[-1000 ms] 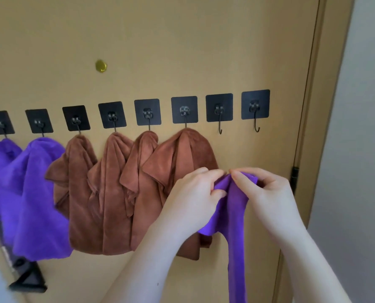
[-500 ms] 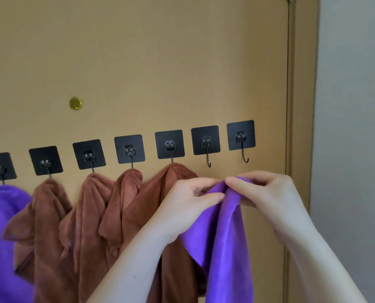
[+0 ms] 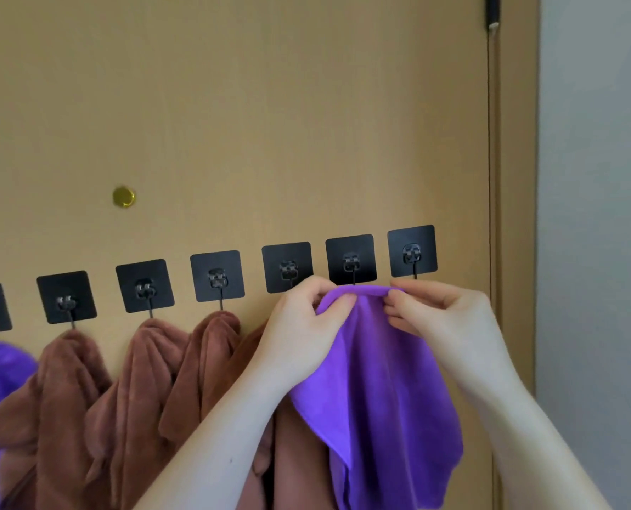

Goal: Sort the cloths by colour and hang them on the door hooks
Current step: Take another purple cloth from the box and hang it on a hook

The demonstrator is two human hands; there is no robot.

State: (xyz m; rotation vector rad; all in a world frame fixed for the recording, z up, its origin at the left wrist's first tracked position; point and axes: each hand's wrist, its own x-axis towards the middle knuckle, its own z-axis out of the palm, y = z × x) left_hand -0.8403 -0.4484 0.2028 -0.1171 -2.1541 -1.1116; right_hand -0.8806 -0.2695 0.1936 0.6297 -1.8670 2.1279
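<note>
The purple microfibre cloth (image 3: 376, 380) has risen to a black square door hook (image 3: 350, 254). Left hand (image 3: 302, 325) and right hand (image 3: 450, 318) pinch its top edge just below.

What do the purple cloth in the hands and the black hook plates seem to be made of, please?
Purple cloth: soft, matte fabric, probably microfibre, given its fuzzy nap and limp folds. Hook plates: smooth black squares, likely plastic; their thin dark hooks look like metal wire.
</note>
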